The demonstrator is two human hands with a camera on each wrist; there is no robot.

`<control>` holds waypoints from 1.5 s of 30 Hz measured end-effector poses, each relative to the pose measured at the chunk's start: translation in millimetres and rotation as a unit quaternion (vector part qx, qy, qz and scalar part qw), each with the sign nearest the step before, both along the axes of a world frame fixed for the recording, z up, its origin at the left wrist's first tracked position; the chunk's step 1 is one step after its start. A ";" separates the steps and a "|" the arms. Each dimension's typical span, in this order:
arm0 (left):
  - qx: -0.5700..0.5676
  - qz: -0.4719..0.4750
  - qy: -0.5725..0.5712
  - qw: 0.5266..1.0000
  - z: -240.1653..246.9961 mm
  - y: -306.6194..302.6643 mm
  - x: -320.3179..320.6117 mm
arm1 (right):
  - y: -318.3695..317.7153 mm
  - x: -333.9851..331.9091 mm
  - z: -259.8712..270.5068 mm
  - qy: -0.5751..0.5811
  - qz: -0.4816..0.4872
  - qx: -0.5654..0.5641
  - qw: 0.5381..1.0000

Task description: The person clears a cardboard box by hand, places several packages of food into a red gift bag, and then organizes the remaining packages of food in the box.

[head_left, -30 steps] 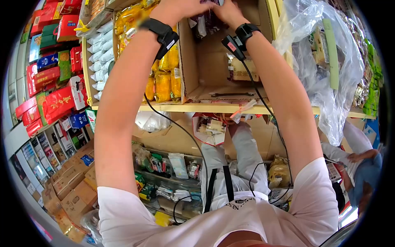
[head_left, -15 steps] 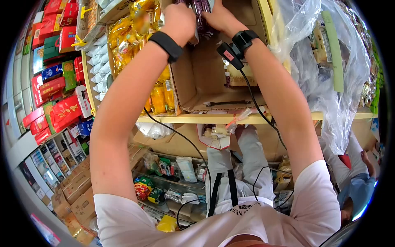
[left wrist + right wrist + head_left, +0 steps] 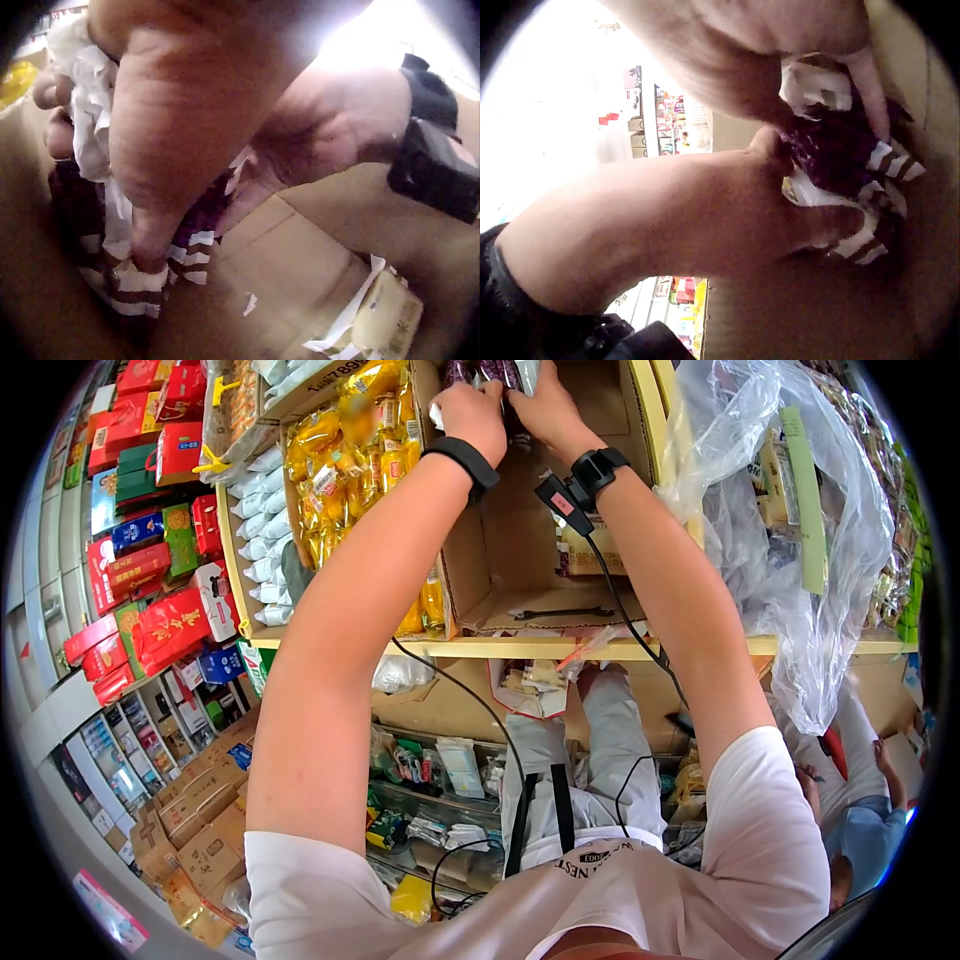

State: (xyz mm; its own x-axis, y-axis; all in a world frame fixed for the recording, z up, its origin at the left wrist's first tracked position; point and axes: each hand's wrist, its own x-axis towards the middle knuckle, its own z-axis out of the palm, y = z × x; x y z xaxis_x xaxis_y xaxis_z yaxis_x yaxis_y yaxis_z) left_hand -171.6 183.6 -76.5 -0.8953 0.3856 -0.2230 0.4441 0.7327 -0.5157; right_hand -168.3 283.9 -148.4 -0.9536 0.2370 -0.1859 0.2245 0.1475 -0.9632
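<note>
Several purple packets with clear and white-striped ends (image 3: 500,372) (image 3: 832,154) are held inside a cardboard box (image 3: 480,575), near its far end. My left hand (image 3: 472,422) (image 3: 187,105) grips some of them, its thumb pressed along a striped end and crumpled white wrapping (image 3: 90,105) between thumb and fingers. Close beside it, my right hand (image 3: 548,415) (image 3: 757,52) holds the packets from the other side, one finger laid over the purple wrapping. The right fingertips are partly hidden. A cream packet (image 3: 585,550) (image 3: 386,315) lies on the box floor, apart from both hands.
Yellow packets (image 3: 345,485) and white packets (image 3: 265,540) fill compartments at the left. Clear plastic sheeting (image 3: 740,490) hangs over goods at the right. Below the shelf edge (image 3: 480,647) is an open carton (image 3: 530,685). A dark cable (image 3: 625,605) hangs by the right forearm.
The view has shifted. Both hands have come down into fuller view with the purple packets, and the left hand has moved right, closer to the right hand.
</note>
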 end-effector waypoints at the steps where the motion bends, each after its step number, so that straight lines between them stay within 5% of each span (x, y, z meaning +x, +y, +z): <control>1: 0.014 -0.010 0.036 0.999 -3.9 -2.6 -4.8 | 1.2 -1.3 -0.8 -0.001 0.001 0.001 1.000; 4: 0.089 -0.046 0.036 0.994 -17.9 -21.3 -32.2 | 4.0 0.4 4.9 0.075 0.023 0.027 0.997; 5: 0.196 0.073 -0.004 0.978 -16.6 -16.5 -22.9 | 1.0 5.5 8.4 0.049 0.009 0.058 0.997; 7: 0.162 0.058 -0.020 0.985 -4.9 -18.1 -24.9 | -7.4 9.9 10.1 0.020 -0.006 0.087 0.996; 11: 0.184 0.135 -0.057 0.972 -0.7 -21.7 -40.0 | -11.9 19.9 34.7 -0.033 -0.031 -0.022 0.999; 13: 0.281 0.195 0.003 0.940 -48.0 -35.4 -60.8 | -12.0 22.7 40.4 -0.032 -0.027 -0.074 0.996; 16: 0.244 0.237 -0.154 0.928 -4.0 -21.3 -67.3 | -20.7 23.0 14.4 -0.057 -0.079 -0.025 0.995; 18: 0.161 0.125 -0.209 0.956 -26.3 -35.5 -92.9 | -21.1 22.6 12.3 -0.033 -0.084 -0.007 0.996; 20: 0.155 0.230 -0.237 0.931 -9.8 -24.6 -91.3 | -14.4 23.8 27.8 -0.038 -0.078 -0.032 0.996; 23: 0.185 0.225 -0.242 0.926 7.9 -20.3 -76.8 | -11.5 20.7 23.9 -0.047 -0.064 -0.005 0.997; 26: 0.232 0.234 -0.157 0.931 -29.1 -30.3 -71.9 | -5.8 19.8 25.4 0.000 -0.077 -0.080 0.994; 27: 0.311 0.302 -0.258 0.864 -29.4 -41.1 -76.1 | -1.5 19.7 26.6 -0.010 -0.048 -0.040 0.998; 28: 0.354 0.366 -0.233 0.829 -16.4 -31.3 -55.7 | 2.2 17.5 31.1 -0.019 -0.021 0.001 1.000; 30: 0.361 0.383 -0.237 0.816 -5.8 -26.3 -32.7 | 6.8 21.2 46.7 -0.009 -0.014 0.003 1.000; 32: 0.316 0.395 -0.302 0.808 1.5 -31.0 -22.8 | 13.1 18.1 42.7 0.070 0.098 0.090 0.989; 34: 0.400 0.408 -0.311 0.760 19.8 -26.3 6.3 | 12.8 16.4 34.7 0.053 0.123 0.083 0.988; 36: 0.368 0.408 -0.285 0.785 22.4 -23.7 19.0 | 11.5 12.1 16.6 0.069 0.187 0.052 0.979; 38: 0.244 0.202 -0.051 0.947 35.9 -19.3 29.9 | 8.0 2.3 -1.6 0.083 0.225 0.141 0.961; 40: 0.222 0.197 -0.093 0.950 47.7 -24.2 32.3 | 4.3 6.1 10.0 -0.038 0.209 0.217 0.953; 42: 0.128 -0.072 -0.079 0.986 37.8 -39.3 29.8 | 1.5 16.2 31.8 -0.073 0.189 0.215 0.955; 45: 0.092 -0.131 -0.073 0.985 28.5 -45.3 40.6 | 4.5 21.2 37.0 -0.109 0.173 0.179 0.962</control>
State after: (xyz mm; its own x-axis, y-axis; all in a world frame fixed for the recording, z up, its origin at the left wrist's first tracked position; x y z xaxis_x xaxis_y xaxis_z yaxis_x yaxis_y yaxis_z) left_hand -131.0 138.3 -48.0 -0.7239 0.6441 -0.2471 0.6891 0.6584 -0.3025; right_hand -147.1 288.4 -111.4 -0.9346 -0.0008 -0.3556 0.2933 0.5636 -0.7722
